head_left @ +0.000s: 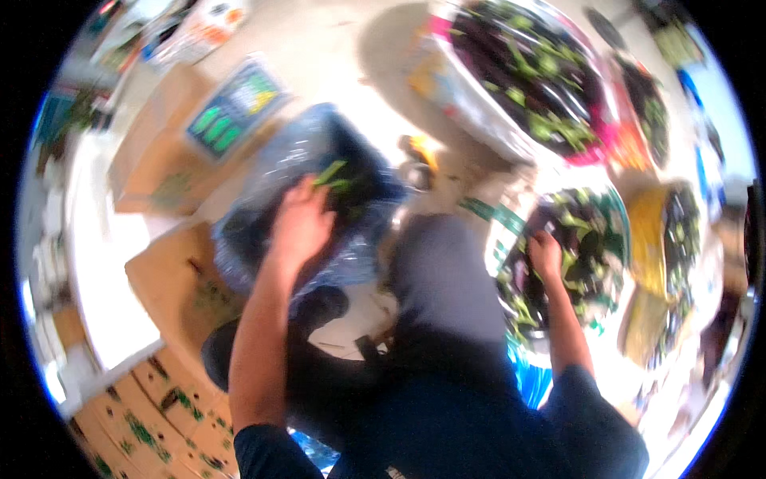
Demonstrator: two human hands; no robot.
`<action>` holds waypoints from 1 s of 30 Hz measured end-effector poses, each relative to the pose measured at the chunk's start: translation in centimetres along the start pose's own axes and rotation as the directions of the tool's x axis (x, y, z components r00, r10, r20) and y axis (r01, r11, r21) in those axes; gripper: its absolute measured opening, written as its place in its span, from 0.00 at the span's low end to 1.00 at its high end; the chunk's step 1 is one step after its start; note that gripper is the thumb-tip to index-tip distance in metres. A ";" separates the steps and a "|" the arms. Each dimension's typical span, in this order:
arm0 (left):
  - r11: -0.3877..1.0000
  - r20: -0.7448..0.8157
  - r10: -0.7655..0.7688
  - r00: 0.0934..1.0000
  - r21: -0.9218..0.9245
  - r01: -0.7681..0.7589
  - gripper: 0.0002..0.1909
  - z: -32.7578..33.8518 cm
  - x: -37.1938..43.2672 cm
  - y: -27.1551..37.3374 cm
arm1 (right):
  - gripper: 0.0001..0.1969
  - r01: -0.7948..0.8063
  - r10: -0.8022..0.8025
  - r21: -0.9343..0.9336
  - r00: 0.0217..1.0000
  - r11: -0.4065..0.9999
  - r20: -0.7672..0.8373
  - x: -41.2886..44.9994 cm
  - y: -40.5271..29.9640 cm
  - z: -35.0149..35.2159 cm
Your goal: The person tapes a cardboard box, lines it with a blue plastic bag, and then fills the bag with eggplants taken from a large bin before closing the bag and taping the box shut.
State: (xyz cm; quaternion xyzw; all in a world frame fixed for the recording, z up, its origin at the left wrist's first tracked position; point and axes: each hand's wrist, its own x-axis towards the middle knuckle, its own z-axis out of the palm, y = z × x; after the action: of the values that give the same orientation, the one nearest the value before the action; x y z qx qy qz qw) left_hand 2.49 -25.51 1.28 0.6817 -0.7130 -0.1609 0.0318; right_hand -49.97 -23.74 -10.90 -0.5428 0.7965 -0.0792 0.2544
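My left hand (304, 224) reaches into a box lined with blue plastic film (353, 263), over dark eggplants with green stems (335, 179). Its fingers lie by a green stem; blur hides whether they grip it. My right hand (545, 254) is on the eggplants (577, 239) in a white and green sack to my right, fingers curled at a dark eggplant. Whether it holds that one is unclear.
A big open sack of eggplants (526, 78) stands ahead on the right, with a yellow sack (649, 239) of more at the far right. Cardboard boxes (149, 143) stand at left, one under a printed blue and green packet (236, 111). Flattened cardboard (149, 413) lies lower left.
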 end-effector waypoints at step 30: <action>0.844 -0.380 0.526 0.761 0.126 -0.521 0.09 -2.7 -5.3 22.8 | 0.11 0.402 -0.519 -0.612 0.854 0.681 -0.017 9.8 3.8 -0.5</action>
State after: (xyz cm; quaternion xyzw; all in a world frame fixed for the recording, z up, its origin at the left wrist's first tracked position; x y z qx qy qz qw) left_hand -18.34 -20.39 11.01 0.4738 -0.8537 0.0020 0.2162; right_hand -56.13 -31.14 -15.08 -0.7672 0.6380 0.0582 -0.0315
